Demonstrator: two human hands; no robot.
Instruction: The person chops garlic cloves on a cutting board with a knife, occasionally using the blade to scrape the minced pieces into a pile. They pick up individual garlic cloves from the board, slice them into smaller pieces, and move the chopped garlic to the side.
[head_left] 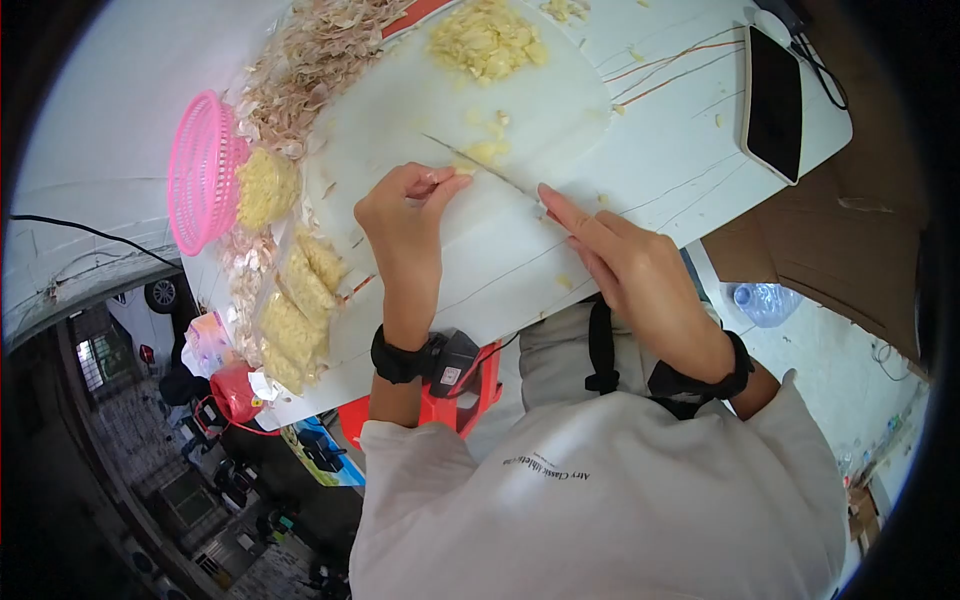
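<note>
Right hand (638, 262) grips knife (508, 182); left hand (405, 207) pinches pale piece (464, 170), perhaps garlic.

Pale-yellow slices (488, 42), pink basket (228, 150), beige peelings (310, 75), white tabletop (690, 115) streaked grey and rust-red.

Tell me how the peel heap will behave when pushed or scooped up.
The peel heap is probably light for its bulk, since it looks thin and papery. Pushed, it would likely shift and scatter instead of sliding as one, being a loose, unbound pile. Scooped up, it may shed bits around its ragged edges.
</note>
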